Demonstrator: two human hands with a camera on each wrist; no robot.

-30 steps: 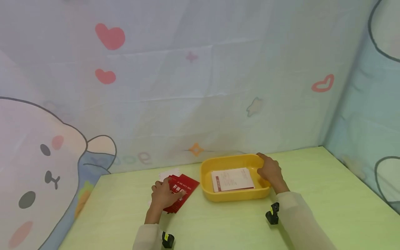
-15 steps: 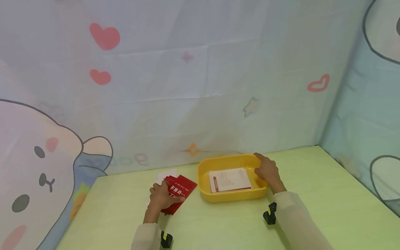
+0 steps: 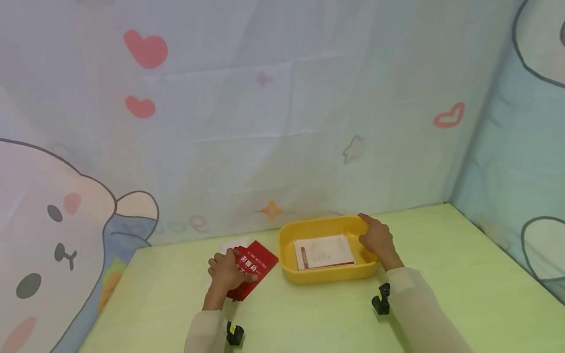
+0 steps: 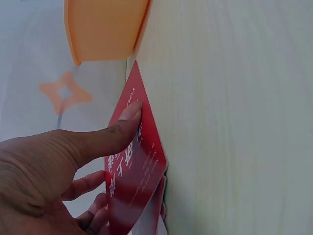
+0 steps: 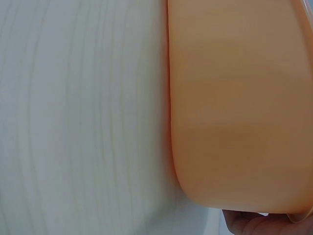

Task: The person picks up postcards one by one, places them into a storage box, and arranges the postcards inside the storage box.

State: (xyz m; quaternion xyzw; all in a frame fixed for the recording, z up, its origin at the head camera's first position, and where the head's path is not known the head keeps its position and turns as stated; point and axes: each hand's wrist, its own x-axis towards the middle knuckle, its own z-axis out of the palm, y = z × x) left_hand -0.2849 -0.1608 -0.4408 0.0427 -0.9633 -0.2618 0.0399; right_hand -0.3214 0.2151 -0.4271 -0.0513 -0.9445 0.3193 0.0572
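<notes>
My left hand (image 3: 226, 272) pinches a red card (image 3: 260, 256) with white lettering, left of the yellow tray (image 3: 309, 278). In the left wrist view the thumb presses on the face of the red card (image 4: 139, 171), which stands tilted over other red cards; the other fingers are partly hidden behind it. White paper with a notched edge (image 3: 236, 243) shows beneath the pile. My right hand (image 3: 378, 241) grips the tray's right end, and its fingers (image 5: 264, 226) appear at the tray wall (image 5: 234, 107) in the right wrist view. White cards with a red band (image 3: 325, 252) lie inside the tray.
The pale green table (image 3: 326, 318) ends at a fabric backdrop (image 3: 247, 162) close behind the tray. A second patterned cloth (image 3: 499, 196) borders the right side. Black wrist devices (image 3: 380, 300) sit at both sleeves.
The red card in my left hand has risen slightly at its far edge, with the thumb drawn a little back. My right hand stays on the tray. The head view has shifted slightly.
</notes>
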